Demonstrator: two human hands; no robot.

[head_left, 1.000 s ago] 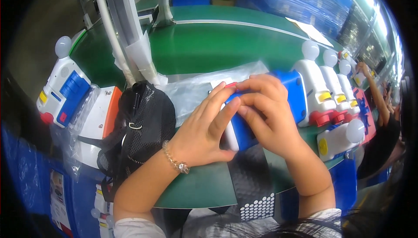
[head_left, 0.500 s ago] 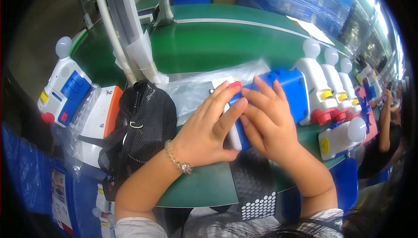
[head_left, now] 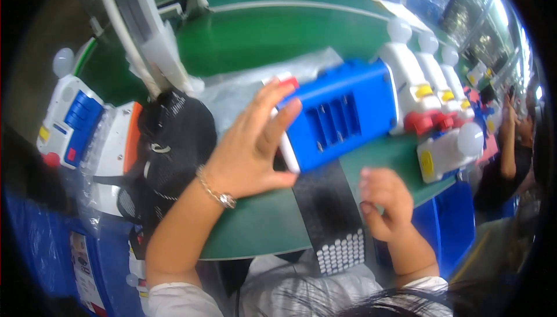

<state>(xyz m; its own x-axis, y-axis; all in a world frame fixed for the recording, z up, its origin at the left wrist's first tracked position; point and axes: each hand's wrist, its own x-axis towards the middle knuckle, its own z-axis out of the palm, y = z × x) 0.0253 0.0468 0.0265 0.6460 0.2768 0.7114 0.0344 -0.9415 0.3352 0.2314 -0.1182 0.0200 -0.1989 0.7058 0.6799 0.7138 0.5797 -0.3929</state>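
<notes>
My left hand (head_left: pixel 246 151) grips the near-left end of a blue and white plastic device (head_left: pixel 374 99). Its fingers lie over the top by a red part (head_left: pixel 288 81), with the thumb at the lower edge. The device's blue face is tilted up, showing an uncovered battery compartment (head_left: pixel 333 122) with several slots and metal contacts; no batteries show in it. Apart from the device, below its right half, my right hand (head_left: pixel 387 204) hangs with curled fingers. Whatever they may hold is hidden and blurred.
Several white devices with round bulb tops (head_left: pixel 403 64) stand at the right; another (head_left: pixel 444 154) lies nearer. A black mesh bag (head_left: pixel 177 137) sits left of my hand, beyond it a white and blue device (head_left: pixel 69 117). A blue bin (head_left: pixel 455 218) is lower right. Another person (head_left: pixel 510 143) is far right.
My right hand has left the blue face and drawn back toward me, fingers curled, uncovering the battery compartment. The left hand still holds the device. The whole view has shifted slightly.
</notes>
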